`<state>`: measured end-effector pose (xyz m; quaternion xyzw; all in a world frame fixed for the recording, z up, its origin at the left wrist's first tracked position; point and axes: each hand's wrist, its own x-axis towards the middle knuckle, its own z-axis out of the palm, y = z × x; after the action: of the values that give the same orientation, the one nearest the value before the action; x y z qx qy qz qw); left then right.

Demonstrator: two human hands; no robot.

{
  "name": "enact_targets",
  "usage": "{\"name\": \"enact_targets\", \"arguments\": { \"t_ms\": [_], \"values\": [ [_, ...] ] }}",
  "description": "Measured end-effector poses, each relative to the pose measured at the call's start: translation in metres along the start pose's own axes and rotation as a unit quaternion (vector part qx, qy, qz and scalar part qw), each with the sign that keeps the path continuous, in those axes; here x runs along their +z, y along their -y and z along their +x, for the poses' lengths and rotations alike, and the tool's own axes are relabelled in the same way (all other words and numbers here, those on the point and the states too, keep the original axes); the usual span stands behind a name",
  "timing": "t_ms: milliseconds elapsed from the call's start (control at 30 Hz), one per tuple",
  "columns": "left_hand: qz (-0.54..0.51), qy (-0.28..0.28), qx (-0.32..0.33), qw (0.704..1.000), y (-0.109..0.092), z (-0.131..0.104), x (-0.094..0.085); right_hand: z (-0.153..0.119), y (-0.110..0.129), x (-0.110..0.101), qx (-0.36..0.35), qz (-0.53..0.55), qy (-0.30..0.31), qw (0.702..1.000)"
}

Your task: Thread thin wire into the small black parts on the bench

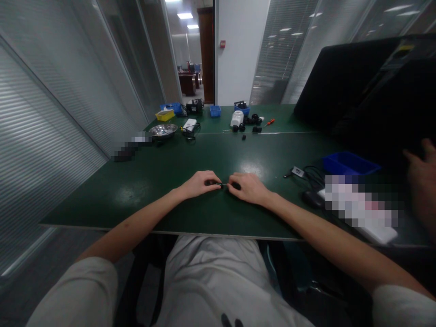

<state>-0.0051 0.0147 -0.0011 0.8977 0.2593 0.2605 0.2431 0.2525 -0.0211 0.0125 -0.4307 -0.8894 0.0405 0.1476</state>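
Observation:
Both hands are close together over the near middle of the green table (190,159). My left hand (200,184) is closed on a small black part (211,182), its fingers and thumb along the part. My right hand (247,187) is closed on a dark tool (235,185), mostly covered by the fingers. From the tool a thin metal tip points left and meets, or nearly meets, the right end of the black part. Whether the two touch is too small to tell.
Left back: a metal bowl (163,131) and yellow tray (165,115). Back centre: several black parts (252,120) and an orange screwdriver (270,122). Right: a blue tray (350,163), cables, a black mouse (312,199), a large monitor (347,77) and another person's hand (424,181).

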Motion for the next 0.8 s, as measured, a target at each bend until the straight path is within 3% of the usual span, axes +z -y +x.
{"name": "enact_targets", "arguments": {
  "t_ms": [567, 800],
  "values": [
    [-0.049, -0.031, -0.018, 0.998, 0.0044, 0.0001, 0.0015, -0.0006, 0.0006, 0.0063, -0.014, 0.051, -0.027, 0.998],
    [0.014, -0.013, 0.035, 0.999, 0.0026, -0.0009, 0.0031, -0.0013, 0.0065, 0.0047, -0.012, -0.037, 0.002, 0.999]
  ]
}}
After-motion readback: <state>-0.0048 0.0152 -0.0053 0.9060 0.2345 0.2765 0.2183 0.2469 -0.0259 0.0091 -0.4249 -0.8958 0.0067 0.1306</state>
